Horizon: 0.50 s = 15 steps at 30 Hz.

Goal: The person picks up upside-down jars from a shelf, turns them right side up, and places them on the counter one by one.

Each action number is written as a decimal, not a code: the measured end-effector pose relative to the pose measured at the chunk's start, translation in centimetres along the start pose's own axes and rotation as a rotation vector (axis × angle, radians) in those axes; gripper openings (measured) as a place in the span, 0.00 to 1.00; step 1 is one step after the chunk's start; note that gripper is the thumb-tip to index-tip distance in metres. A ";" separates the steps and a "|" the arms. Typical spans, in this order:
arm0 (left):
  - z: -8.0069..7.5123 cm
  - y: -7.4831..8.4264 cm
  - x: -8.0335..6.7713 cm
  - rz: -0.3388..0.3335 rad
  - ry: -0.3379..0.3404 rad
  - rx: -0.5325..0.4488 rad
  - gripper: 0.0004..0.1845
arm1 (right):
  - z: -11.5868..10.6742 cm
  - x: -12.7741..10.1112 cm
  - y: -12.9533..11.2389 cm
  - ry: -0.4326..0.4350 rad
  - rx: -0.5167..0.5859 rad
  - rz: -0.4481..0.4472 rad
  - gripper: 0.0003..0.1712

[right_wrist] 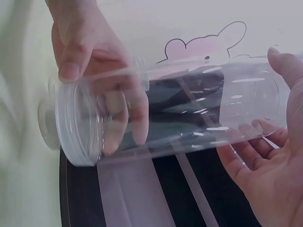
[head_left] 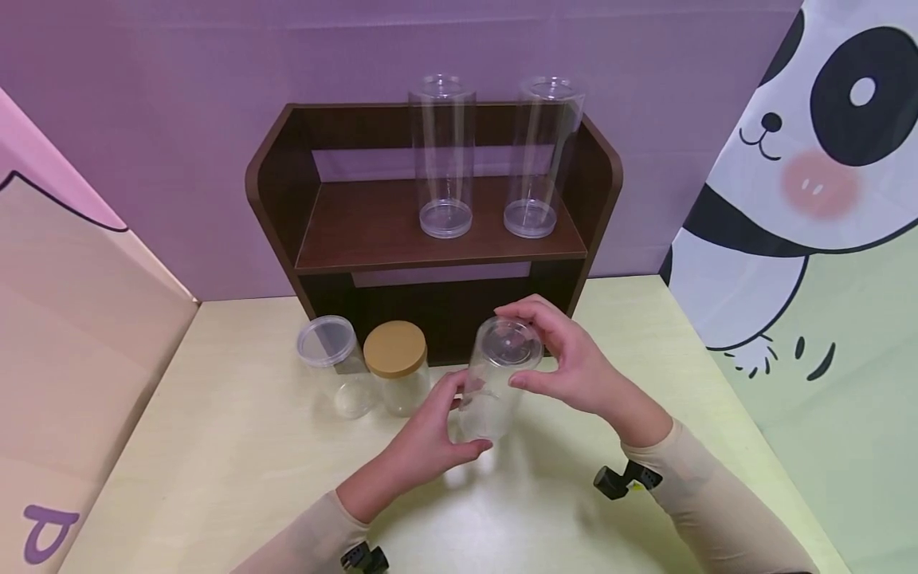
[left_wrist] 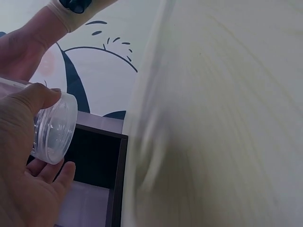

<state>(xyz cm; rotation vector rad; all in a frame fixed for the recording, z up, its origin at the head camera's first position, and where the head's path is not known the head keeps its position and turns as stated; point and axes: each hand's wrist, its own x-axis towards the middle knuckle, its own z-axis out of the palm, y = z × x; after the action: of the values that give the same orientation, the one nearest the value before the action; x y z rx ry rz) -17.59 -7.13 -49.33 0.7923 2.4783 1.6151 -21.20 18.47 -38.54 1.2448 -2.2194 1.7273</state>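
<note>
Found a tall clear jar (head_left: 498, 399) in both hands, at the pale tabletop (head_left: 237, 446), just before a dark brown two-tier shelf (head_left: 373, 223); noted as inverted, round base uppermost, capped end lowermost; could not tell for certain any contact with the tabletop.

Recorded the left hand (head_left: 432, 442) as grasping the lower end, thumb near the cap, fingers curled round the opposite side; saw these fingers through the transparent wall in the right wrist view; recorded the right hand (head_left: 574, 367) as grasping the upper end, thumb on one side, fingers round the other, close to the base.

Logged two capped jars on the tabletop, left of the held one and near the shelf front: a translucent-lidded jar (head_left: 327, 341) farther left, a tan-lidded jar (head_left: 394, 351) just beside it; logged two more high containers on the upper board, a left cylinder (head_left: 445, 151) and a right cylinder (head_left: 543, 159), apart from each other, both see-through.

Noted beige sleeves (head_left: 717, 502) on both arms; noted behind all, a purple backdrop (head_left: 179, 143); to the right, a panda drawing (head_left: 817, 187) on a wall panel.
</note>
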 end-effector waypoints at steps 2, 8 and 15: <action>-0.2 0.0 -0.1 -0.003 0.009 0.013 0.46 | -0.3 -0.1 0.1 -0.002 0.019 -0.001 0.40; -1.2 0.4 -1.2 -0.004 0.041 0.063 0.47 | -2.1 -1.2 1.2 -0.031 0.083 0.006 0.36; -3.0 1.4 -2.9 0.079 0.085 0.139 0.44 | -4.1 -2.6 2.1 -0.087 0.176 0.010 0.36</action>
<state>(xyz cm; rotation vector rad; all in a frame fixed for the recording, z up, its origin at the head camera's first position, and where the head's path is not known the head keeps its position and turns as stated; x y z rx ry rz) -15.54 -10.49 -47.40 0.8658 2.6759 1.5447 -22.46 23.35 -40.01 1.3709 -2.1623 1.9451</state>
